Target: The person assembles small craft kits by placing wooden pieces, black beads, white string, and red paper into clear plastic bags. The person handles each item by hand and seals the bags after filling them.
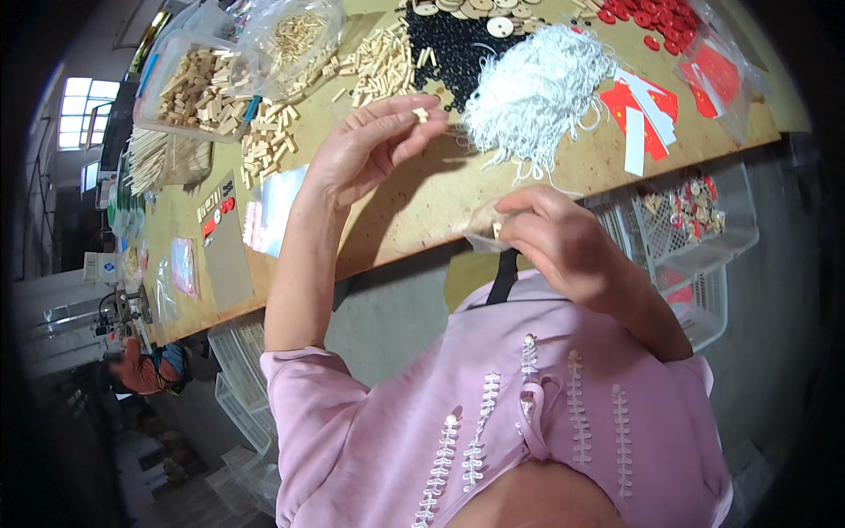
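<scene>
My left hand (pixel 374 145) is raised over the table, thumb and fingers pinched on a small pale wooden piece (pixel 421 114). Lower and to the right, close to the table's front edge, my right hand (pixel 559 242) is closed on a small clear plastic bag (pixel 482 239). Something small and pale shows by its fingertips, too little to name surely. Just beyond my left hand lie a pile of short wooden sticks (pixel 385 63) and a heap of small black beads (pixel 449 53). A tangled mound of white string (pixel 541 92) sits between and beyond my hands.
The wooden table (pixel 405 220) also bears a clear tub (pixel 158 97) of wooden blocks, red discs (pixel 656 18) and red-and-white paper pieces (pixel 647 114). White plastic baskets (pixel 744 211) stand below its edge at right. Another person (pixel 145 365) is at far left.
</scene>
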Tool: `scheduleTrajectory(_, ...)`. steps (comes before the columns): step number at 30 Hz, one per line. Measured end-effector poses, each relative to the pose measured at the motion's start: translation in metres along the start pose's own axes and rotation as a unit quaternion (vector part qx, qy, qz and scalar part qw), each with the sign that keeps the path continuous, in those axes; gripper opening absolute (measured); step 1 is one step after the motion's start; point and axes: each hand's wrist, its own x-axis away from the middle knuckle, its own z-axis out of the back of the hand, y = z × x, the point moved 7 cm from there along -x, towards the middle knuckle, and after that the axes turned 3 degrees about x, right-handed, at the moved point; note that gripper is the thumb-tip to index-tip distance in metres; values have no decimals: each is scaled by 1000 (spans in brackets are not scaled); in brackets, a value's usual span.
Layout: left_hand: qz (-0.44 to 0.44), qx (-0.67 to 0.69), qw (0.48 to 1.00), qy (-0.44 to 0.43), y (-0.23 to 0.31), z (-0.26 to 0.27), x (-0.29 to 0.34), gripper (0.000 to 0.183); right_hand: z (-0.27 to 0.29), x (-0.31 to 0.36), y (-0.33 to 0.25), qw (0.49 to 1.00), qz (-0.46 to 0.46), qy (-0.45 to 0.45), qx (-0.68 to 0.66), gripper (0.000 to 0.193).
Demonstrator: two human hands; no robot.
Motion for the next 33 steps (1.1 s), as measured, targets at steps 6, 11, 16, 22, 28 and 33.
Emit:
scheduleTrajectory(6,105,77,986,-105,-27,-66,57,43,-10,1,-10,1000,14,-9,-2,20)
scheduleTrajectory(11,141,-1,987,-75,-37,-70,77,50,-16,5,-12,1000,1,-30,-4,23)
scheduleTrajectory(16,160,3,986,-43,-39,-77,85,53,-17,8,-15,999,4,-34,-23,25)
scheduleTrajectory(22,141,-40,988,-56,-33,-77,83,50,-20,10,-3,1000,1,-14,-26,21)
scheduleTrajectory(28,-44,-342,938,-30,7,-76,51,18,-12,15,3,995,-49,-18,-81,18)
scheduleTrajectory(33,-178,-483,852,94,34,-29,-49,22,-12,19,0,994,-36,-24,-99,13)
